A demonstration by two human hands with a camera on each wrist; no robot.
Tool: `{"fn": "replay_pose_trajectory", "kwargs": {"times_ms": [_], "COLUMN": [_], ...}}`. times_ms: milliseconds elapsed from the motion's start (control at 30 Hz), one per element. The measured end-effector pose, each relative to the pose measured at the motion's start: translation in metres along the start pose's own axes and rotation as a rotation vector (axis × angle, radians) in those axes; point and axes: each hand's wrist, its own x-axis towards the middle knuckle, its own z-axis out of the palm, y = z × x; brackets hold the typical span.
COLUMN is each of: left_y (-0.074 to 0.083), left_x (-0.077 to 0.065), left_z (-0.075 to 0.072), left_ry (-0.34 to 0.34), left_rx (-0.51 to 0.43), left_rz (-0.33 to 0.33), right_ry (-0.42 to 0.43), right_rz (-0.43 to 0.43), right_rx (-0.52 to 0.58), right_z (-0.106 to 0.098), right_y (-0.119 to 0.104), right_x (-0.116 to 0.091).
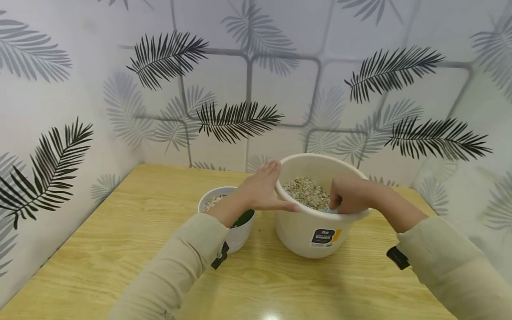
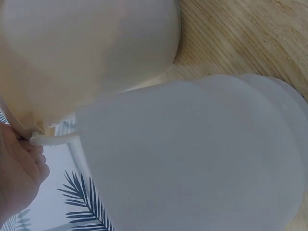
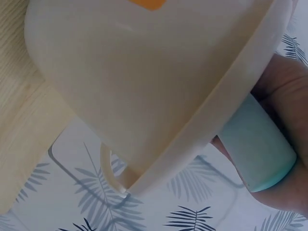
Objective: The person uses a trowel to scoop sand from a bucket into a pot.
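Observation:
A cream bucket (image 1: 308,240) stands on the table, partly filled with a grainy tan mix (image 1: 307,192). My left hand (image 1: 262,189) grips its left rim, thumb stretched along the near side; the left wrist view shows the fingers beside one end of the bucket's handle (image 2: 53,139). Inside the bucket's near right side, my right hand (image 1: 352,195) holds a tool by its thick pale green handle (image 3: 257,144). The tool's working end is hidden by the bucket wall. Below my left forearm is a white pot (image 1: 240,238) with pale pebbly material and a dark green leaf (image 1: 244,218).
Everything stands on a light wooden table (image 1: 120,249). Behind it rises a wall (image 1: 224,89) with a feather-like leaf pattern. The bucket's front carries a black and orange label (image 1: 325,238). The white pot sits just left of the bucket.

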Motion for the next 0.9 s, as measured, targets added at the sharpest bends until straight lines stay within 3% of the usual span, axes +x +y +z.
{"fn": "replay_pose_trajectory", "kwargs": {"times_ms": [333,633,900], "left_y": [-0.0005,0.0004,0.0002], "left_x": [0.0015,0.0032,0.0012], "left_z": [0.0029,0.0050,0.0033], "left_ry": [0.028,0.028,0.016], "left_rx": [0.001,0.036,0.064], "left_rz": [-0.002,0.023,0.015], "right_ry": [0.057,-0.005,0.029], "right_rz": [-0.048,0.143,0.060], "right_rx": [-0.085,-0.032,-0.008], "right_z": [0.0035,0.0026,0.0072], "right_y": [-0.0017,0.0010,0.0024], "right_x": [0.0016,0.0036,0.0051]}}
